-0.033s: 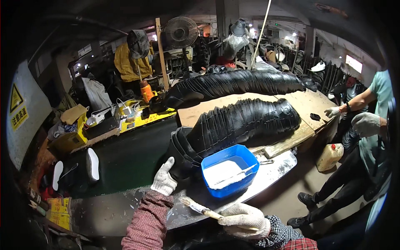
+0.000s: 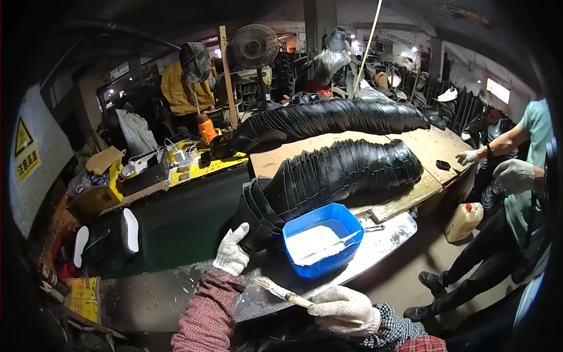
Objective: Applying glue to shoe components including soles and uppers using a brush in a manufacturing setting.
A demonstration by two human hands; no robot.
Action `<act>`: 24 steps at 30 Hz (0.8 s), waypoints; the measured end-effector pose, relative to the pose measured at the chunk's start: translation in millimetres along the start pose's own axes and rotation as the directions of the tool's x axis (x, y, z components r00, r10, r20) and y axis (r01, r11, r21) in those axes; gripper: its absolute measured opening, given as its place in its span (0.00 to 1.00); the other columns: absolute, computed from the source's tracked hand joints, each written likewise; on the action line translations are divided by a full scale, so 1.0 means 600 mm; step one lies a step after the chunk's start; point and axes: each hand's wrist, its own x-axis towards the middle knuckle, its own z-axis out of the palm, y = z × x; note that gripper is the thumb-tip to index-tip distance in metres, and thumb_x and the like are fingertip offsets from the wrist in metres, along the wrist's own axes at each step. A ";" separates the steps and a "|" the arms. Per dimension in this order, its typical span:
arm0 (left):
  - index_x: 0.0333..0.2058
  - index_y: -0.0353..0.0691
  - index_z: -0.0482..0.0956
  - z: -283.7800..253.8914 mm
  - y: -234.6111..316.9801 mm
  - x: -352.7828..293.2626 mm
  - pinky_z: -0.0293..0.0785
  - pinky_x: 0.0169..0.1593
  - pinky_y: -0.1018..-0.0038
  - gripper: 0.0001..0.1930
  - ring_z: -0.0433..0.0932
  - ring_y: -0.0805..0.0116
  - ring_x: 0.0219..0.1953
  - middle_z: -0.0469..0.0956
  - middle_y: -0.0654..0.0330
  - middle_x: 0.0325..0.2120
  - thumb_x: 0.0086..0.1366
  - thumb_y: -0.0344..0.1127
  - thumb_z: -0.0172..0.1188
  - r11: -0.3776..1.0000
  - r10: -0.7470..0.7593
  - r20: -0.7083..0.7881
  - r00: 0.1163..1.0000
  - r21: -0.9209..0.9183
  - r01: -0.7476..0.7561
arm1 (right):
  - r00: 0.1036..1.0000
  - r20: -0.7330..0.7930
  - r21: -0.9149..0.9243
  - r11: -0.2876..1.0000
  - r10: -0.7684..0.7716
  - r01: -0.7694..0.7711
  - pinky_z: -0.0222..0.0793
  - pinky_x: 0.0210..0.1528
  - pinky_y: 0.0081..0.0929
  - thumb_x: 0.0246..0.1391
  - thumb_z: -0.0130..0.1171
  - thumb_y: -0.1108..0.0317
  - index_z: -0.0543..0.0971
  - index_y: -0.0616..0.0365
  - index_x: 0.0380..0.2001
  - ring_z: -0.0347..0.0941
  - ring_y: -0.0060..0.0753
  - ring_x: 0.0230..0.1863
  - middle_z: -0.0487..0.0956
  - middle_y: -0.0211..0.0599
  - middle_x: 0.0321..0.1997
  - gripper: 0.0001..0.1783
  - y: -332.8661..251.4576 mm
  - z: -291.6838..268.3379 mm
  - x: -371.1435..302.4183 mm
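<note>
A long row of black shoe soles (image 2: 346, 176), nested and leaning on one another, lies across the bench. At its near left end, my left hand (image 2: 232, 251) in a white knit glove grips the end sole (image 2: 256, 226), thumb pointing up; its other fingers are partly hidden. My gloved right hand (image 2: 346, 311) holds a brush (image 2: 281, 291) by its wooden handle, bristles pointing left and white-coated, above the bench's front edge. Between the hands and the row stands a blue tub (image 2: 324, 240) of white liquid, with a coated stick lying across it.
Behind lies a second row of black soles (image 2: 334, 117) on a board. A dark green belt (image 2: 176, 217) runs left, carrying white-bottomed shoes (image 2: 130, 232). At right stands a co-worker (image 2: 528, 193) with gloved hands, near a yellowish jug (image 2: 464, 223) on the floor.
The thumb of my left hand has shifted slightly right, and the soles at the row's near end have moved a little. My right hand and the brush look nearly still.
</note>
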 end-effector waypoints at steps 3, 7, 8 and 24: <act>0.35 0.42 0.73 0.050 0.013 -0.041 0.81 0.41 0.64 0.06 0.80 0.65 0.37 0.77 0.62 0.34 0.63 0.32 0.61 0.960 0.269 -0.251 0.930 0.154 -0.236 | 0.973 0.058 -0.225 0.947 -0.224 0.231 0.56 0.20 0.12 0.59 0.59 0.71 0.75 0.68 0.47 0.63 0.11 0.20 0.70 0.25 0.22 0.15 -0.009 0.001 0.004; 0.49 0.36 0.72 0.072 0.129 -0.198 0.72 0.49 0.73 0.18 0.75 0.69 0.42 0.75 0.63 0.43 0.61 0.31 0.62 0.631 0.692 -0.105 0.714 0.567 -0.529 | 0.972 0.083 -0.200 0.952 -0.218 0.230 0.70 0.32 0.21 0.54 0.62 0.75 0.77 0.62 0.49 0.73 0.27 0.31 0.76 0.35 0.32 0.18 -0.014 0.014 -0.010; 0.51 0.34 0.71 0.079 0.159 -0.245 0.71 0.51 0.74 0.19 0.74 0.69 0.44 0.75 0.61 0.44 0.61 0.28 0.60 0.472 0.745 -0.038 0.666 0.736 -0.485 | 0.961 0.082 -0.215 0.937 -0.265 0.276 0.72 0.36 0.23 0.52 0.63 0.76 0.77 0.61 0.49 0.75 0.31 0.34 0.78 0.38 0.35 0.19 -0.010 0.018 -0.006; 0.58 0.36 0.67 -0.261 0.370 -0.563 0.63 0.61 0.64 0.30 0.71 0.51 0.54 0.74 0.49 0.47 0.55 0.29 0.61 -0.438 0.863 0.163 0.479 0.716 0.544 | 0.968 0.250 -0.178 0.983 -0.006 0.051 0.70 0.39 0.34 0.57 0.59 0.69 0.75 0.56 0.50 0.72 0.42 0.40 0.74 0.41 0.38 0.17 0.062 0.125 0.028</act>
